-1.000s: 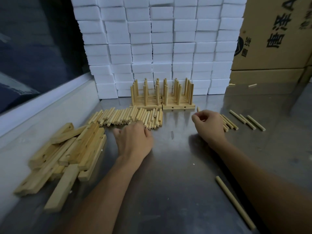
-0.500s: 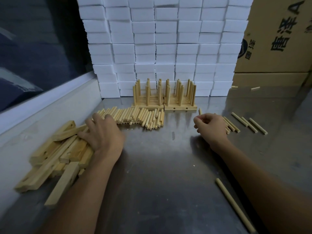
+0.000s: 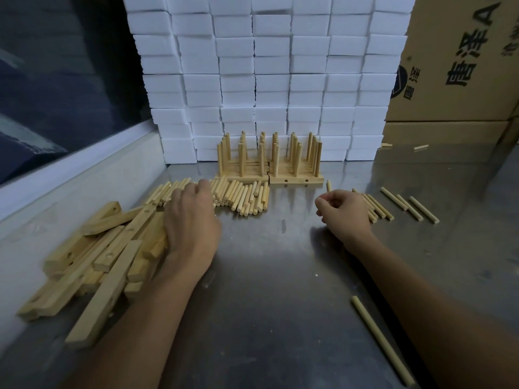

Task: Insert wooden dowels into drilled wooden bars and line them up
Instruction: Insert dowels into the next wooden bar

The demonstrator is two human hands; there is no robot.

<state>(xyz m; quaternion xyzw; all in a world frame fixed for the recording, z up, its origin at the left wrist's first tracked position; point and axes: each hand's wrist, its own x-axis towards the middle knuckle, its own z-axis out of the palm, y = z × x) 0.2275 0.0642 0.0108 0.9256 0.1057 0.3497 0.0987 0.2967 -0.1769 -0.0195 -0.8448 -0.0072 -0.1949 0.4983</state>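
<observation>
Resting on the right edge of the drilled bars pile [image 3: 92, 254] at frame left, left hand [image 3: 191, 220], fingers curled down toward a bar, actual hold impossible to tell. Right of centre, right hand [image 3: 344, 213], loosely curled, holding nothing visible, beside loose dowels [image 3: 238, 196]. Upper centre, finished bars with upright dowels [image 3: 269, 161].

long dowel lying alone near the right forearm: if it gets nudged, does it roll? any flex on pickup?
The long dowel is round and lies free on the smooth metal table, so a sideways nudge would likely roll it. It looks like solid wood and straight, so probably stiff, though being long and thin it may flex slightly. Likely light for its length.
</observation>
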